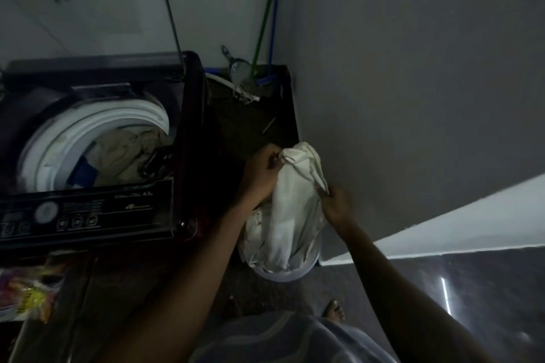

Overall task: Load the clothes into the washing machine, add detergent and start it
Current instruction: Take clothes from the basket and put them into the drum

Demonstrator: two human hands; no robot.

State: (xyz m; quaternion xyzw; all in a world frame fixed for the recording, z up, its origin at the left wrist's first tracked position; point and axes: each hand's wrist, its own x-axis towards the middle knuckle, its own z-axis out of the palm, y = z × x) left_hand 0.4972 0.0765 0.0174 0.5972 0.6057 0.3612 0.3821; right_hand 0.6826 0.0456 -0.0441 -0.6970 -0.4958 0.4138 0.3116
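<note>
A dark top-loading washing machine (188,115) stands at the left with its lid up. Beige and blue clothes (121,153) lie in its white drum. To its right, a pale laundry basket (290,272) sits on the floor against the wall. A white cloth (290,200) rises out of the basket. My left hand (264,169) grips the cloth's bunched top, and my right hand (336,205) pinches its right edge. A colourful detergent packet (28,292) lies at the lower left, in front of the machine.
The machine's control panel (76,214) faces me. A grey wall (413,97) closes the right side. Green and blue handles (264,18) lean in the far corner, beside a metal scoop (239,68). My bare foot (333,311) stands on the dark floor.
</note>
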